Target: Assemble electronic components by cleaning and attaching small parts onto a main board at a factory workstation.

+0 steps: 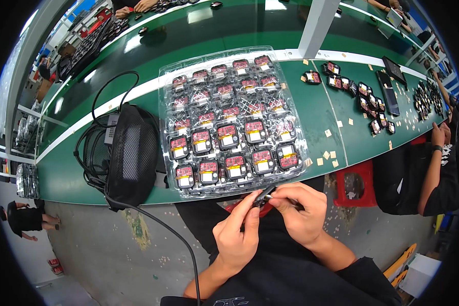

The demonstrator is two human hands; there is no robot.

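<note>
Between my hands, just past the front edge of the tray, is a small black device case (263, 197), seen edge-on and partly covered by fingers. My left hand (237, 234) pinches it between thumb and fingers. From the other side my right hand (303, 211) grips it, thumb and fingertips closed on its edge. A clear plastic tray (164, 109) lies in front of them, holding rows of square black cases with red circuit boards, yellow strips and silver-white blocks. One such case (287, 156) sits at the tray's near right corner.
A black mesh bag (132, 153) with a coiled cable (89, 153) stands left of the tray on the green table (61, 176). Loose cases (370, 102) and small yellowish squares (327, 133) lie to the right. A metal post (319, 25) rises behind. Another person (431, 173) sits at right, near a red stool (354, 186).
</note>
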